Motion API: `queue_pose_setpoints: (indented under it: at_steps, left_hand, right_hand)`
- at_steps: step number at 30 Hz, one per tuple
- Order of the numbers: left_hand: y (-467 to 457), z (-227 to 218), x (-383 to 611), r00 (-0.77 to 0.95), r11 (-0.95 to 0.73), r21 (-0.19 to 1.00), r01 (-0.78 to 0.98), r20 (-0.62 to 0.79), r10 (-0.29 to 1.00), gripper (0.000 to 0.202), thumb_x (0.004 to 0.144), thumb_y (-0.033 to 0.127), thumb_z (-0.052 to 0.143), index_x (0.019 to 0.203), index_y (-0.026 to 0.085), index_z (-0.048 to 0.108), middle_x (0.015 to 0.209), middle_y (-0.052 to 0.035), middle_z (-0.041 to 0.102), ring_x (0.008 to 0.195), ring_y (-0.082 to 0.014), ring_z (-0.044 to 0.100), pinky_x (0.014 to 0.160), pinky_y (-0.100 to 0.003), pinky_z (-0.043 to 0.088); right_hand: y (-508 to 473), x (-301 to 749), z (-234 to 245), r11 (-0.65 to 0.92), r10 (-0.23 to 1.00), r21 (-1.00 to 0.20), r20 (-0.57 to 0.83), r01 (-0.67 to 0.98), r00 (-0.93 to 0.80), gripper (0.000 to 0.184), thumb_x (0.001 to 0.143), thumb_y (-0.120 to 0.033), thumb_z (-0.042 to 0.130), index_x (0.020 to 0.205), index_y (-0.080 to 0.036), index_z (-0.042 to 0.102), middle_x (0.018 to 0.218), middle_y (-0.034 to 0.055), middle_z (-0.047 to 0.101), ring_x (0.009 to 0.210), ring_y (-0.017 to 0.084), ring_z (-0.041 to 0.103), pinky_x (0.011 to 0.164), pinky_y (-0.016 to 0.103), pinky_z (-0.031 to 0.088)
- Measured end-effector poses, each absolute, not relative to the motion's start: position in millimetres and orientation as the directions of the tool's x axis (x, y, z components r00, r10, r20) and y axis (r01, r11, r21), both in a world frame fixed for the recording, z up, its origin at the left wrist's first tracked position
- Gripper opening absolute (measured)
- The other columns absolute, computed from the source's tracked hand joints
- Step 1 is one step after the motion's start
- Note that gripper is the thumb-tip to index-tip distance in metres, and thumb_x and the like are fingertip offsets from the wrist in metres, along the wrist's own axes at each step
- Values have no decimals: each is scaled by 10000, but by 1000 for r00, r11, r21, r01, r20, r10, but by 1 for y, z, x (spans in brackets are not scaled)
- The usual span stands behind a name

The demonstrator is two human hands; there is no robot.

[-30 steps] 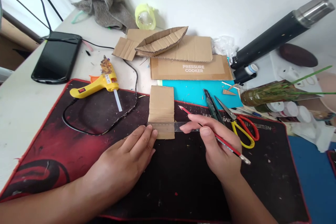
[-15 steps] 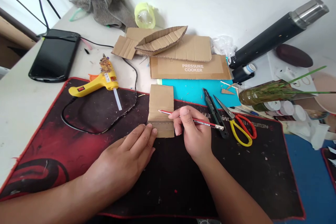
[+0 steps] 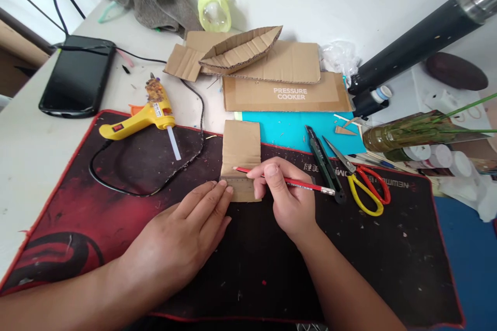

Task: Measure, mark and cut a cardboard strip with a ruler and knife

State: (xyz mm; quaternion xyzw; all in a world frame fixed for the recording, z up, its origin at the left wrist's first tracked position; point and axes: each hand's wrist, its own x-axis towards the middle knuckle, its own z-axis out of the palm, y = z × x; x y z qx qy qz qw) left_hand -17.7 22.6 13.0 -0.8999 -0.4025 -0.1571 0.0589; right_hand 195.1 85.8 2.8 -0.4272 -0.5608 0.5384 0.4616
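A small piece of brown cardboard [image 3: 241, 139] lies on the dark mat, with a narrow see-through ruler [image 3: 239, 185] across its lower part. My left hand [image 3: 186, 232] presses its fingertips, close together, on the left end of the ruler, holding it down on the cardboard. In my right hand [image 3: 289, 196] is a red pencil [image 3: 305, 184], gripped between thumb and fingers. Its tip points left, just above the ruler's upper edge; whether it touches the cardboard I cannot tell. The ruler's right end is partly hidden by my right fingers.
Left lie a yellow glue gun [image 3: 140, 120] and a phone [image 3: 77, 76]. Right of the cardboard are a box cutter [image 3: 324, 163] and scissors [image 3: 363, 181]. Behind are a boat-shaped cardboard piece [image 3: 240, 51], flat cardboard [image 3: 287, 95], a blue sheet [image 3: 287, 126] and a black flask [image 3: 415, 36].
The pencil tip has come slightly down, nearer to the ruler. My left hand stays on the ruler. The whole view has shifted a little.
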Motion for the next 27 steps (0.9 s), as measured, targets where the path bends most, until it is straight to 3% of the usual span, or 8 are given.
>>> queue_pose_setpoints:
  at_steps: [3, 6, 16, 27]
  left_hand:
    - [21, 13, -16, 622, -664, 24, 748, 324, 712, 349, 1148, 127, 451, 1306, -1, 734, 1296, -182, 819, 1210, -279, 778, 1023, -376, 672]
    - [20, 12, -15, 619, -659, 19, 752, 323, 716, 348, 1147, 130, 458, 1313, -2, 733, 1307, -182, 814, 1223, -283, 767, 1033, -379, 664]
    - [20, 11, -17, 616, -656, 23, 755, 319, 720, 345, 1142, 146, 480, 1340, -4, 719, 1331, -182, 802, 1248, -295, 744, 1030, -383, 662]
    - [20, 10, -18, 633, -666, -6, 746, 317, 706, 344, 1119, 138, 511, 1341, -19, 724, 1336, -201, 798, 1248, -304, 747, 1033, -383, 662]
  right_hand:
    - [85, 194, 2, 65, 977, -998, 60, 18, -203, 445, 1163, -476, 593, 859, -224, 798, 575, -59, 546, 507, 92, 503, 542, 265, 425]
    - [85, 193, 2, 80, 980, -994, 66, 69, -189, 457, 1167, -457, 591, 827, -223, 788, 587, -55, 532, 506, 89, 463, 526, 274, 373]
    - [85, 190, 2, 97, 979, -980, 62, 175, -193, 461, 1174, -438, 565, 804, -233, 748, 585, -48, 534, 513, 109, 487, 566, 292, 413]
    - [84, 188, 4, 68, 978, -973, 21, 220, -208, 470, 1169, -496, 546, 802, -263, 724, 561, -21, 518, 600, 175, 616, 520, 308, 403]
